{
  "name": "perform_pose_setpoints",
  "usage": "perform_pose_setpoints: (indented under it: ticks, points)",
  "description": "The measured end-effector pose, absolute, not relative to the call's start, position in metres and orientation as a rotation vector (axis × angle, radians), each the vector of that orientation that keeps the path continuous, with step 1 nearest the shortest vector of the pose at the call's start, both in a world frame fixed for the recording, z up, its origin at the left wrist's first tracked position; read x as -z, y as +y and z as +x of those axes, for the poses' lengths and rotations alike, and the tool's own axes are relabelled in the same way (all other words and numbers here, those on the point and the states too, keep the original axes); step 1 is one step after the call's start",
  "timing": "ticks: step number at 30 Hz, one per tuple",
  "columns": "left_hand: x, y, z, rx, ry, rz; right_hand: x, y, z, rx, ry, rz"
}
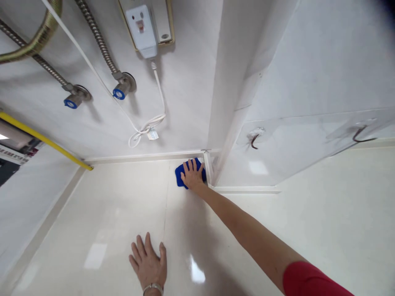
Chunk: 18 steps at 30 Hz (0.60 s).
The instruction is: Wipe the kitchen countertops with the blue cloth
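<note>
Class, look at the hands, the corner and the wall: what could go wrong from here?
The right hand, pressing the blue cloth into the corner, might scrape its fingers on the raised edging. Swinging up and left, it may snag the looped cord and tug the plug. A damp cloth, if it is damp, could wet that cord.

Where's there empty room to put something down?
The counter is bare between the yellow pipe and left hand, and again right of the right arm, below the hooks. Crowded: the corner, where the right hand covers the blue cloth.
</note>
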<state>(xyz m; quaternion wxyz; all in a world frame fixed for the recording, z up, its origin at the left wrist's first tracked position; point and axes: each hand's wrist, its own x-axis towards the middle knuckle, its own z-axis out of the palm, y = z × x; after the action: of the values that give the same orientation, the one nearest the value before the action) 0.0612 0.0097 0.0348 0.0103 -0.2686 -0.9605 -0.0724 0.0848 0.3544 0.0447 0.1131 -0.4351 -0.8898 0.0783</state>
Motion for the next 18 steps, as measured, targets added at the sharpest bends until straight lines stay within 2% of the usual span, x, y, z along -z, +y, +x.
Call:
perform_pose_setpoints:
  ticks: [6, 11, 18]
  points:
    - [-0.036, 0.012, 0.062, 0.242, -2.970, -0.829, -0.051, 0.341, 0.087, -0.314, -2.677, -1.423]
    - [-0.036, 0.013, 0.063, 0.216, -2.982, -0.816, -0.044, 0.331, 0.089, -0.179, -2.692, -1.359]
    - [-0.037, 0.012, 0.063, 0.213, -3.004, -0.820, -0.048, 0.371, 0.076, -0.197, -2.706, -1.537]
